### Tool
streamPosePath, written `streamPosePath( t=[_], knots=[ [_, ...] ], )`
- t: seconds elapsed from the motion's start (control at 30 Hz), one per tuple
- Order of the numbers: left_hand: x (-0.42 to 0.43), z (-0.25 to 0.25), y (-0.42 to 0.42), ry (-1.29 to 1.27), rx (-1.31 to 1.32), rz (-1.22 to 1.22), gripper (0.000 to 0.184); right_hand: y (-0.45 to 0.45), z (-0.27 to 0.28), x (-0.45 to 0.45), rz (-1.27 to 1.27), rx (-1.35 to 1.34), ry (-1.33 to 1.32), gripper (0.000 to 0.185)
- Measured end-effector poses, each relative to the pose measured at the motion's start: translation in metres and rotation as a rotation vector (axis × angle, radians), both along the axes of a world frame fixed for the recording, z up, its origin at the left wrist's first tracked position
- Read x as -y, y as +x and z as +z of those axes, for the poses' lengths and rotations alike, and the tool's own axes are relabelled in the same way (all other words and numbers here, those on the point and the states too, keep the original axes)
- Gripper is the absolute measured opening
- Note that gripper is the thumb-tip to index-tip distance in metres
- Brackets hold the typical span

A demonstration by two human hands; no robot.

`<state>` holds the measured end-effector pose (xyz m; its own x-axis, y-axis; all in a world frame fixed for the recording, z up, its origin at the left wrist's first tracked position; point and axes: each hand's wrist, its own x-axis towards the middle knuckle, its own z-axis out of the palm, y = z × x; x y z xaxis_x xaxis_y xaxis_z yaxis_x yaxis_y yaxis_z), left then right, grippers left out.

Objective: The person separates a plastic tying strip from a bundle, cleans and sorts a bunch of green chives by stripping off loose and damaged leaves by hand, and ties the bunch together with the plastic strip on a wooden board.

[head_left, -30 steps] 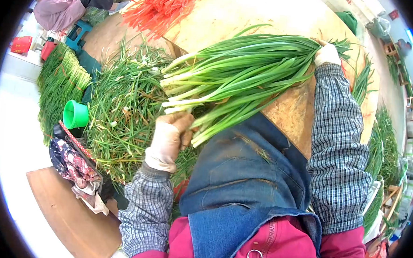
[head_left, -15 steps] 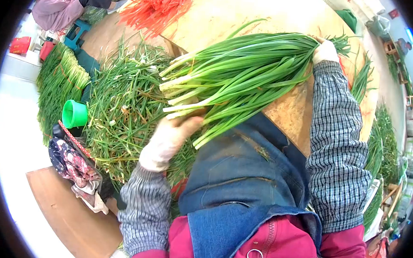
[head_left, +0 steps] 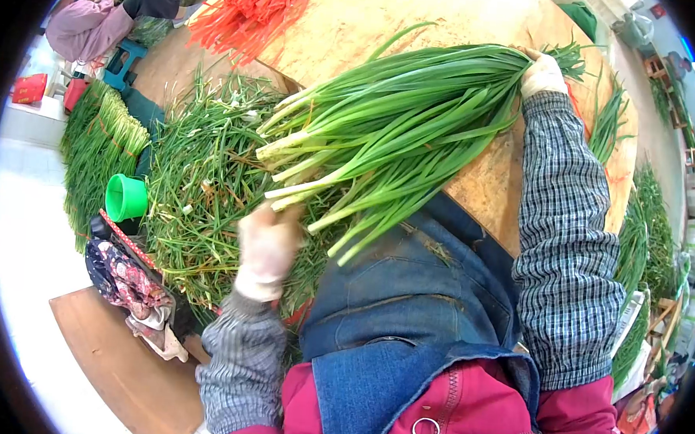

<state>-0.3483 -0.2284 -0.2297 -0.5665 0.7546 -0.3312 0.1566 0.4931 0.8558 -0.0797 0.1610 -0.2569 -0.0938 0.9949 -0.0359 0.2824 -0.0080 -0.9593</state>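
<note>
Background: bright room, overexposed along the left edge. Wooden board (head_left: 358,21), light brown, spans the upper middle to the right of centre. Denim apron (head_left: 406,306) covers the wearer's lap, lower middle, with bits of plant debris on it. Heap of loose green leaves (head_left: 200,186) fills the area left of centre.

Bundle of long green stalks (head_left: 400,117) lies aslant in the upper middle, partly over the board, partly above the heap and the apron. Pale stem ends fan out toward the left; leaf tips gather at the right.

Brown panel (head_left: 128,355) at lower left. Stacked stalks (head_left: 100,145), pale ends uppermost, stand at the left. Red strips (head_left: 256,16) are piled at the top edge, left of centre. Another person (head_left: 90,27), in pale purple, sits at upper left beside a blue stool (head_left: 125,64).

Left hand (head_left: 269,244): near the bundle's lowest pale ends, in front of the heap. Motion-blurred; fingers look bent, but cannot tell whether they grip or touch a stalk. Right hand (head_left: 541,72): fingers wrapped around the bundle's leafy end, tips protruding beyond. Green container (head_left: 126,197) sits left of the heap.
</note>
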Motion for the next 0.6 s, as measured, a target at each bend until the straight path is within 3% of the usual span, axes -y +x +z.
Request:
streamPosePath(
  t=[0.03, 0.07, 0.1, 0.13, 0.2, 0.27, 0.33, 0.4, 0.47, 0.5, 0.6],
  knots=[
    [0.021, -0.013, -0.023, -0.046, -0.269, 0.01, 0.017, -0.001, 0.002, 0.003, -0.066, -0.106, -0.038, 0.031],
    [0.049, -0.037, -0.052, -0.024, -0.704, 0.005, 0.018, -0.006, 0.009, 0.01, -0.132, -0.213, -0.077, 0.03],
    [0.078, -0.057, -0.08, -0.16, -1.044, 0.047, 0.014, -0.014, 0.018, 0.019, -0.196, -0.319, -0.117, 0.03],
    [0.093, -0.059, -0.098, -0.714, -1.068, -0.037, 0.013, -0.023, 0.029, 0.027, -0.26, -0.424, -0.155, 0.03],
    [0.101, -0.052, -0.09, -0.761, -1.36, -0.246, 0.013, -0.036, 0.04, 0.037, -0.381, -0.635, -0.229, 0.03],
    [0.078, -0.071, -0.078, -0.072, -1.064, -0.298, 0.02, -0.034, 0.036, 0.035, -0.383, -0.675, -0.261, 0.03],
    [0.032, -0.068, -0.043, 0.13, -0.784, -0.681, 0.029, -0.029, 0.031, 0.024, -0.375, -0.717, -0.284, 0.03],
    [-0.011, -0.036, 0.002, 0.228, 0.002, -0.544, 0.035, -0.017, 0.017, 0.014, -0.28, -0.671, -0.234, 0.029],
    [-0.027, -0.054, 0.026, 0.383, 0.853, -0.326, 0.038, -0.027, 0.024, 0.017, -0.43, -0.745, -0.279, 0.03],
    [-0.031, -0.057, 0.035, 0.46, 0.814, -0.183, 0.035, -0.029, 0.028, 0.019, -0.442, -0.743, -0.288, 0.03],
    [-0.003, -0.041, 0.002, 0.095, 0.301, -0.23, 0.027, -0.03, 0.028, 0.019, -0.414, -0.73, -0.304, 0.03]
  ],
)
